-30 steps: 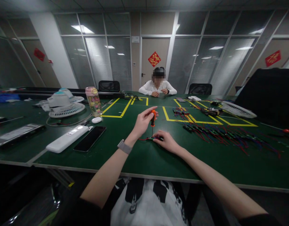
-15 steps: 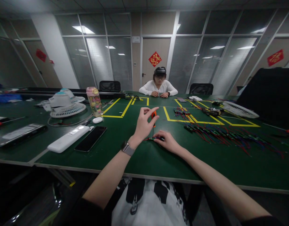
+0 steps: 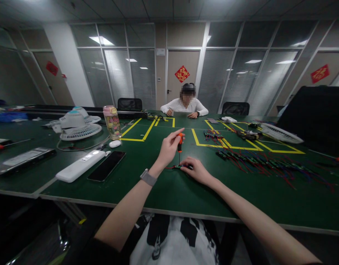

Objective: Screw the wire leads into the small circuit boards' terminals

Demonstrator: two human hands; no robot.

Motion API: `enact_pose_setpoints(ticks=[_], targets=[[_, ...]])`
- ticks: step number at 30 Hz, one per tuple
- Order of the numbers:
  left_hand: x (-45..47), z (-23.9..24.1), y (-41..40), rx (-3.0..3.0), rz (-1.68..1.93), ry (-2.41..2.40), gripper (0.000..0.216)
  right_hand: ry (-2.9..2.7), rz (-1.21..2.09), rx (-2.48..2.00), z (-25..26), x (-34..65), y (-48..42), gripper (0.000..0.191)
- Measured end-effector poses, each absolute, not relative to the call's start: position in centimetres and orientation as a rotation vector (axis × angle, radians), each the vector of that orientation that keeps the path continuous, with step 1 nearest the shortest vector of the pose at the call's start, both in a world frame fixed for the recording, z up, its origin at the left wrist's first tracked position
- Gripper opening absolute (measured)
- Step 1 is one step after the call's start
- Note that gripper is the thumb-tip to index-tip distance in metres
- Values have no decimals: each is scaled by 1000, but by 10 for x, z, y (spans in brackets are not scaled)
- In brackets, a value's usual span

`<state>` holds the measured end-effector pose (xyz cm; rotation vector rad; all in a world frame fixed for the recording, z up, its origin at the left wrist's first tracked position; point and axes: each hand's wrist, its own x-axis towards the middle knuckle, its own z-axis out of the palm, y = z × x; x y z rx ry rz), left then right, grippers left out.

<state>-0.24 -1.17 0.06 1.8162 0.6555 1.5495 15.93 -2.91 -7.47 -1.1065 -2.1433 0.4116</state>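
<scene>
The left hand [image 3: 169, 148] grips an upright screwdriver [image 3: 180, 148] over a small board [image 3: 178, 167] on the green table [image 3: 186, 197] as the right hand [image 3: 196, 170] pinches the board's end, a hold that, if too light, could let it twist and send the screwdriver slipping toward those fingers.
</scene>
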Motion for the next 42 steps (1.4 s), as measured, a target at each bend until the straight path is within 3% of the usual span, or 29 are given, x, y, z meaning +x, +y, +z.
enact_pose_setpoints(ticks=[10, 20, 42], targets=[[-1, 3, -26, 2177, 1750, 901, 18, -1864, 400, -1021, -54, 152, -31, 12], [2, 0, -23, 2197, 1607, 725, 37, -1708, 578, -1004, -56, 142, -22, 20], [-2, 2, -21, 2087, 1746, 877, 19, -1604, 722, -900, -31, 131, -21, 24]])
